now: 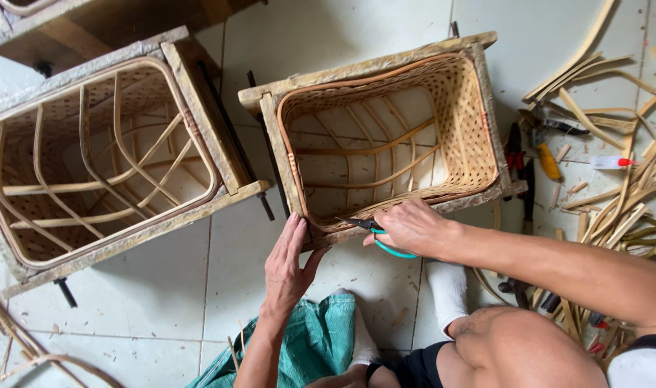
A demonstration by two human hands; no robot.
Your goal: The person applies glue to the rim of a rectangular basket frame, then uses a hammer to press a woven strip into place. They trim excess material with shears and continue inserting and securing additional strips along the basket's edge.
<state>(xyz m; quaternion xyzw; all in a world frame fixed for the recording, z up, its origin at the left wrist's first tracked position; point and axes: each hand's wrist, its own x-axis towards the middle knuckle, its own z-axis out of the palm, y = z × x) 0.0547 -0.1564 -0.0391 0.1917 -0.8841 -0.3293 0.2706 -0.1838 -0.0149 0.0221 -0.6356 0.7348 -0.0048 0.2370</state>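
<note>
A woven rattan basket [464, 122] sits inside a rough wooden mould frame [371, 68] on the tiled floor in front of me. My right hand [412, 228] grips small cutters with teal handles [377, 233], their dark blades pointing left along the basket's near rim. My left hand [288, 260] rests flat against the near left corner of the frame, fingers together and pointing up, holding nothing.
A second, larger frame with a half-woven basket [105, 158] lies to the left. Rattan strips [622, 194] are piled at the right, with pliers, a yellow-handled tool [548, 162] and a small tube [613, 163]. A green cloth [310, 345] lies by my knees.
</note>
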